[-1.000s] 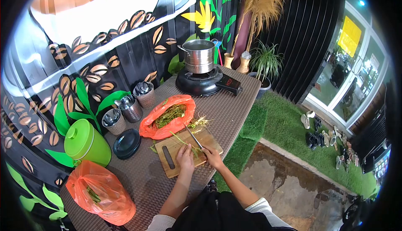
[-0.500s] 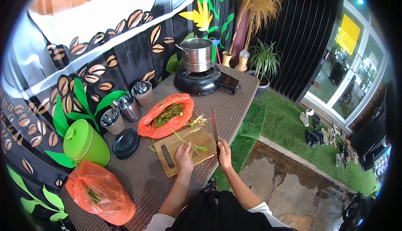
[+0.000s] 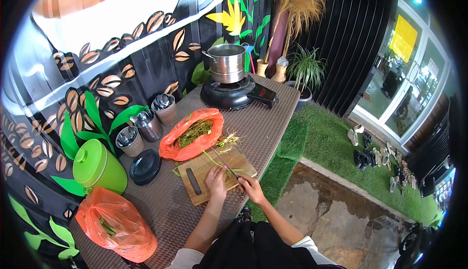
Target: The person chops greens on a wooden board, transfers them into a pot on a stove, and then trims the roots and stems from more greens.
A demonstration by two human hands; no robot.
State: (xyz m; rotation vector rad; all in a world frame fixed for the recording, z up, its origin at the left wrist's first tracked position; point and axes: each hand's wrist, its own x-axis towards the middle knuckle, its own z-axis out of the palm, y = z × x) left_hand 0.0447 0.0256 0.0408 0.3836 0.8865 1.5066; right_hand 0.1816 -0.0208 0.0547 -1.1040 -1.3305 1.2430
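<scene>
On the wooden cutting board point(image 3: 238, 160), my left hand point(image 3: 216, 181) presses closed fingers on a few green vegetable stems point(image 3: 209, 157). My right hand point(image 3: 251, 189) grips a knife point(image 3: 224, 163) by its handle at the board's right edge. The blade points up and left across the stems, close to my left fingertips. Some leafy ends lie under and between the hands, partly hidden. Behind the board, an open orange plastic bag point(image 3: 168, 148) holds more greens point(image 3: 197, 133). Pale root ends point(image 3: 229, 140) are heaped at the board's far edge.
A steel pot point(image 3: 227, 64) sits on a black portable stove point(image 3: 226, 97) at the table's far end. Cutlery cups point(image 3: 130, 145), dark plates point(image 3: 145, 167), a green lidded bucket point(image 3: 100, 166) and another orange bag point(image 3: 119, 227) line the left side. Grass matting point(image 3: 287, 171) lies right of the table.
The knife has swung down from nearly upright to lie slanting over the stems on the board. My right hand has moved left, closer to my left hand, which stays nearly in place.
</scene>
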